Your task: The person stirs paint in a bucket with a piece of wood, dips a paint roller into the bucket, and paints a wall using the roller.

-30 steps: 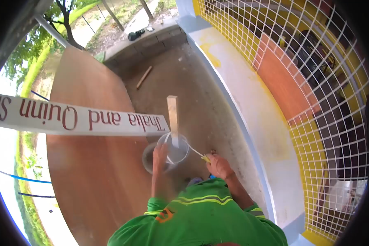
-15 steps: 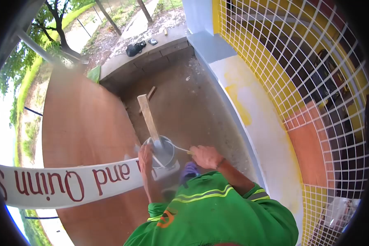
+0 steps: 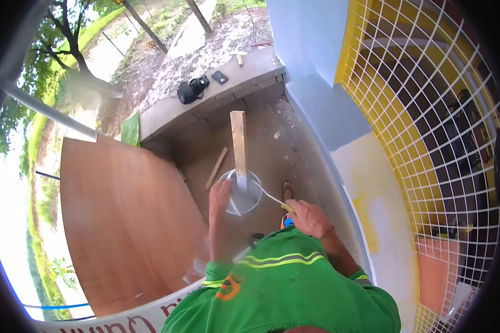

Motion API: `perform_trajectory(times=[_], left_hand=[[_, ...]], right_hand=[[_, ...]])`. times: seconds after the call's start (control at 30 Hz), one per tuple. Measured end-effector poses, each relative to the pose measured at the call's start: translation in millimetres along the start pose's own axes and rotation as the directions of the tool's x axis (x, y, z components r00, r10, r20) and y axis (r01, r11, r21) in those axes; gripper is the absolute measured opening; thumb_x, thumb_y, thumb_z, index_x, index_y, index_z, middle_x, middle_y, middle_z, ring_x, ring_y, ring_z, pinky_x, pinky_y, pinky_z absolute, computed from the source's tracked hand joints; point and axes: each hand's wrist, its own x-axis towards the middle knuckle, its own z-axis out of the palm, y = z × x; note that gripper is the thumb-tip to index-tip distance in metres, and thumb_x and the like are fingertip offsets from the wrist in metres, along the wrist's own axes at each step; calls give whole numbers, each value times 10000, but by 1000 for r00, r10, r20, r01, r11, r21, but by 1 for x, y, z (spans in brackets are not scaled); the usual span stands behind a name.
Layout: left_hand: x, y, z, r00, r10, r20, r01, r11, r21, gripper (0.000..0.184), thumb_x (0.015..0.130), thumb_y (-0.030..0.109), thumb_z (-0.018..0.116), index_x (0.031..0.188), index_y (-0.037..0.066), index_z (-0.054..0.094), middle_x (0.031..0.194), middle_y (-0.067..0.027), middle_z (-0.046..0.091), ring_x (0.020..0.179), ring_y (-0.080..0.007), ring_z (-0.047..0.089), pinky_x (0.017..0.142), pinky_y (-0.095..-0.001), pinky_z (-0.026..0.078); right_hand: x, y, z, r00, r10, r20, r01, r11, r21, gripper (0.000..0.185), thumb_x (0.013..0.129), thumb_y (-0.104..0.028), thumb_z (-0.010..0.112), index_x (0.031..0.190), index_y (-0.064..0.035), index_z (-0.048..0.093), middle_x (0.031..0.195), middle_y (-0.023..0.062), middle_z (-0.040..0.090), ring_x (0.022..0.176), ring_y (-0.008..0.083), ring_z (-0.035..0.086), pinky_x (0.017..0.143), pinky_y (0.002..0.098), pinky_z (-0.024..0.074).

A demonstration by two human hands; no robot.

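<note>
My left hand (image 3: 220,197) is closed at the left rim of a bucket (image 3: 258,201) with whitish-grey liquid inside. A pale strip crosses the bucket's opening beside those fingers. A wooden stick (image 3: 238,139) stands up out of the bucket, its lower end coated white. My right hand (image 3: 312,218) grips the yellow handle (image 3: 288,208) of a thin white rod (image 3: 272,197), which runs to the bucket's right rim. What the rod ends in is hidden.
A brown board (image 3: 128,227) lies to the left, with a lettered white band (image 3: 144,322) below it. A loose wood piece (image 3: 216,168) is on the floor. A black bag (image 3: 191,90) and phone-like object (image 3: 219,77) rest on the low block wall. White mesh (image 3: 428,122) lines the right.
The view has shifted; the lettered band now sits lower, mostly behind my body. The bucket and both hands are now over bare floor, away from the band. Both hands keep their grips.
</note>
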Motion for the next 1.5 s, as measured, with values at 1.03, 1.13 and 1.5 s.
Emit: perform_trajectory(times=[1.03,1.13,1.5], left_hand=[[753,208,93,825,140,548,-298,931,210,309,939,212,506,959,-34,693,806,-92,663,727,-177,605,687,-316,469],[788,204,108,833,173,526,-307,935,178,308,930,199,498,979,-27,700,818,-105,672,734,-190,618,699,-315,480],[918,137,158,807,86,584,-230,957,176,340,938,179,494,1067,-67,689,838,-121,695,751,-189,655,707,-317,505]], right_hand=[[650,-36,-181,830,479,-288,-400,869,292,279,953,-268,567,1180,-106,560,1095,226,640,1036,453,615,855,559,492],[692,-28,-191,812,479,-333,-385,869,313,265,957,-264,564,1160,-93,558,1084,235,636,1020,468,617,843,563,496],[795,12,-186,731,577,-365,-471,813,342,263,950,-269,586,1117,-69,549,1034,233,644,941,484,657,794,590,525]])
